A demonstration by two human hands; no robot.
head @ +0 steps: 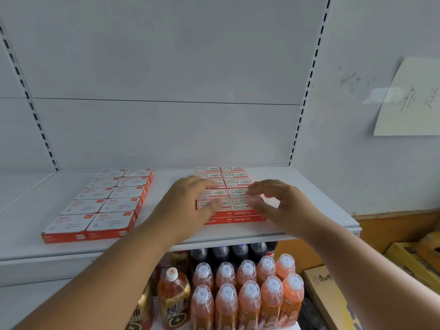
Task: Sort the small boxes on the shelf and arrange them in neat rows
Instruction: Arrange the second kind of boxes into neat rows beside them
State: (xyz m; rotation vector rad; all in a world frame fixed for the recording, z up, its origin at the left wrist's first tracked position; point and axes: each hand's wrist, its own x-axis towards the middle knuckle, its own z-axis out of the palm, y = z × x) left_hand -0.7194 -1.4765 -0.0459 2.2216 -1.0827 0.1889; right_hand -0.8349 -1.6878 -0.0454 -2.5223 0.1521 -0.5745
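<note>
Two groups of small red-and-white boxes lie on the white shelf. The left group forms two neat columns of flat boxes. The right group of staple boxes is stacked in two columns, two layers high at the front. My left hand lies flat on the left column of the staple boxes, fingers straight. My right hand hovers just right of the stack with its fingers loosely curved and blurred; it holds nothing.
Below the shelf stand several orange drink bottles, dark soda bottles and a tea bottle. Cardboard boxes sit at the lower right. A paper note hangs on the right wall.
</note>
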